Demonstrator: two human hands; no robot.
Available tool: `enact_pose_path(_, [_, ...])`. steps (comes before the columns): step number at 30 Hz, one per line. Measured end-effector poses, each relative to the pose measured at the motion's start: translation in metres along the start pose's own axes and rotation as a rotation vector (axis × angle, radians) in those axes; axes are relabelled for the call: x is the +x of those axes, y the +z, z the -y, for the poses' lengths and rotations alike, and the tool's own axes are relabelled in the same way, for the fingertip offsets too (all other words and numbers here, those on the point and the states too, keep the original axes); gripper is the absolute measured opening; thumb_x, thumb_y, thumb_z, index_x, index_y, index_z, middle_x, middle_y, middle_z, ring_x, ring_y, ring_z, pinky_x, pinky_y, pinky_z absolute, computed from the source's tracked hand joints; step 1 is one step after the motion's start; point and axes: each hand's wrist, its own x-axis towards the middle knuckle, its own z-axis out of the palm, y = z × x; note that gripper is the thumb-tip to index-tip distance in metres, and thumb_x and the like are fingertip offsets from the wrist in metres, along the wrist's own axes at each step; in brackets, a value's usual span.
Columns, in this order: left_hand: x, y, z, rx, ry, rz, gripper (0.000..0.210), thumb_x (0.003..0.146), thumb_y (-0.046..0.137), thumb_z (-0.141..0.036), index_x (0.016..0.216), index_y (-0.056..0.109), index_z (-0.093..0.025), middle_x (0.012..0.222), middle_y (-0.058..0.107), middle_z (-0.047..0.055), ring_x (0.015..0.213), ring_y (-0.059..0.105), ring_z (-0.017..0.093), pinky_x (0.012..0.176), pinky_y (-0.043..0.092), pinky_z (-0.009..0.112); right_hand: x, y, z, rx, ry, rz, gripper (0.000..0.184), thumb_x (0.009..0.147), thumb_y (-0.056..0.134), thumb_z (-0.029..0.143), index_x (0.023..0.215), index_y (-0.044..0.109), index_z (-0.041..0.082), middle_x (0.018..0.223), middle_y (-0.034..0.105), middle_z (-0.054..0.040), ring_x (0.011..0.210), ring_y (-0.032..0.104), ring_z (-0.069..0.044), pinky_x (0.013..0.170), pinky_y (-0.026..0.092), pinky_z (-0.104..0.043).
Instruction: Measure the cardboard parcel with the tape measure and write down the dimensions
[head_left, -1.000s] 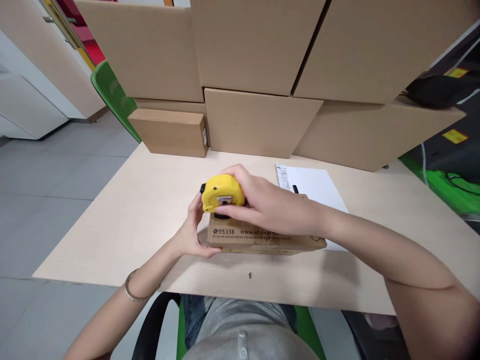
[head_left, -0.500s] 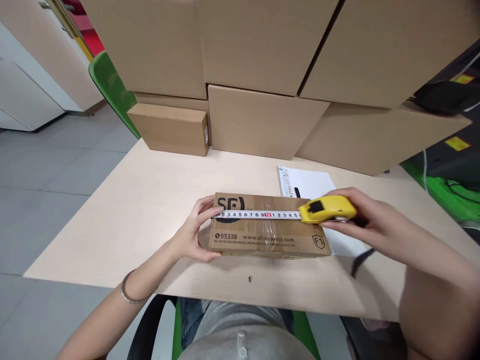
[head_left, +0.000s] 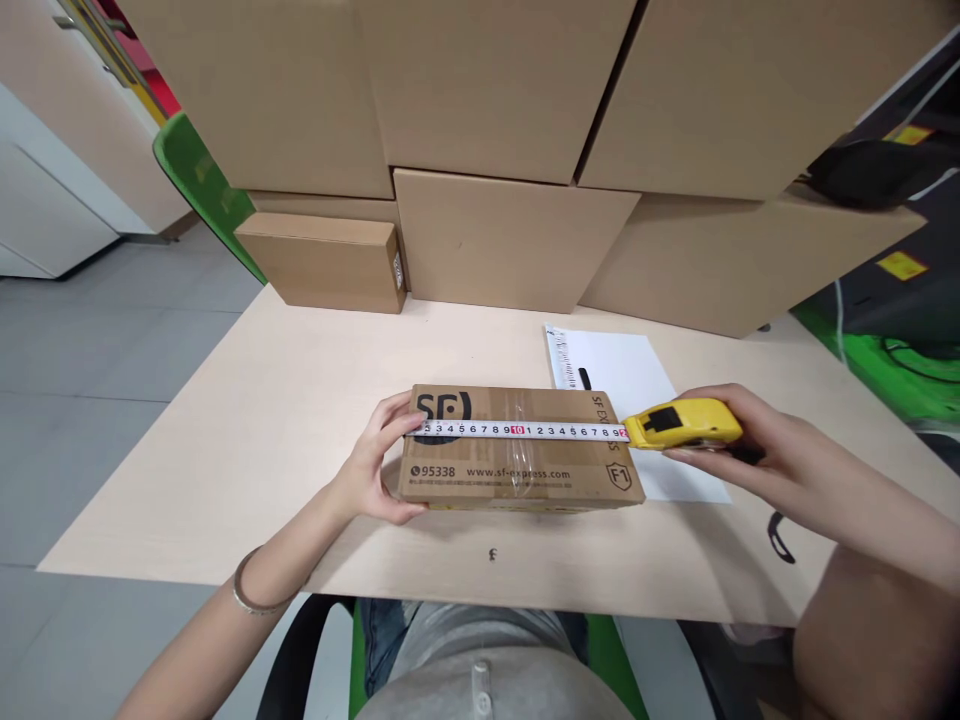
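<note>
The right hand [head_left: 754,445] has moved the rounded yellow tape-measure case [head_left: 694,424] from the left end of the brown cardboard carton [head_left: 559,480] to just beyond its right edge; the white numbered blade [head_left: 562,431] now spans the top.

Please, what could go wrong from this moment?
The left hand presses the white tape blade near the left edge of the SF cardboard box. If those fingers slip, the blade might spring back toward the yellow tape measure.

The right hand holds that case just beyond the box's right edge. If it tilts or drifts, the blade could lie askew across the box and give a wrong reading.
</note>
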Motion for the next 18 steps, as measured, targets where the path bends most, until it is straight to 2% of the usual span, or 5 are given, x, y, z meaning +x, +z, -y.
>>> enact_pose_path(4, [0.001, -0.001, 0.001, 0.005, 0.000, 0.009, 0.093, 0.081, 0.072, -0.066, 0.160, 0.039, -0.032, 0.151, 0.046, 0.017, 0.139, 0.049, 0.042, 0.108, 0.051, 0.062, 0.008, -0.008, 0.021, -0.059, -0.016, 0.001, 0.035, 0.096, 0.061, 0.063, 0.109, 0.060, 0.030, 0.087, 0.072, -0.0070, 0.066, 0.065, -0.024, 0.052, 0.048, -0.035])
enact_pose_path(7, [0.001, -0.002, 0.003, -0.002, 0.003, 0.007, 0.097, 0.078, 0.075, -0.066, 0.161, 0.038, -0.033, 0.152, 0.046, 0.017, 0.139, 0.049, 0.042, 0.108, 0.050, 0.063, 0.034, -0.002, 0.057, -0.063, -0.081, 0.114, 0.037, 0.097, 0.059, 0.063, 0.105, 0.060, 0.027, 0.087, 0.072, -0.0051, 0.068, 0.065, -0.023, 0.057, 0.049, -0.035])
enact_pose_path(10, [-0.006, 0.002, 0.008, -0.048, -0.012, 0.005, 0.106, 0.073, 0.081, -0.065, 0.164, 0.034, -0.036, 0.158, 0.044, 0.016, 0.143, 0.047, 0.043, 0.111, 0.047, 0.063, 0.068, 0.022, 0.101, -0.094, -0.219, 0.242, 0.032, 0.100, 0.060, 0.053, 0.115, 0.057, 0.025, 0.095, 0.074, -0.0037, 0.078, 0.069, -0.023, 0.063, 0.047, -0.032])
enact_pose_path(15, [-0.021, 0.011, 0.012, -0.248, -0.198, -0.037, 0.137, 0.066, 0.090, -0.063, 0.169, 0.002, -0.038, 0.165, 0.038, 0.015, 0.148, 0.045, 0.040, 0.118, 0.044, 0.057, 0.106, 0.067, 0.157, -0.263, -0.407, 0.248, 0.030, 0.104, 0.057, 0.043, 0.121, 0.055, 0.019, 0.103, 0.074, -0.0063, 0.068, 0.065, -0.020, 0.055, 0.035, -0.030])
enact_pose_path(18, [-0.017, 0.009, 0.006, -0.250, -0.241, -0.069, 0.125, 0.065, 0.090, -0.063, 0.167, 0.022, -0.036, 0.160, 0.044, 0.014, 0.144, 0.047, 0.041, 0.120, 0.041, 0.059, 0.110, 0.072, 0.166, -0.324, -0.539, 0.147, 0.030, 0.105, 0.058, 0.045, 0.117, 0.058, 0.018, 0.117, 0.069, -0.0093, 0.064, 0.061, -0.017, 0.053, 0.033, -0.030])
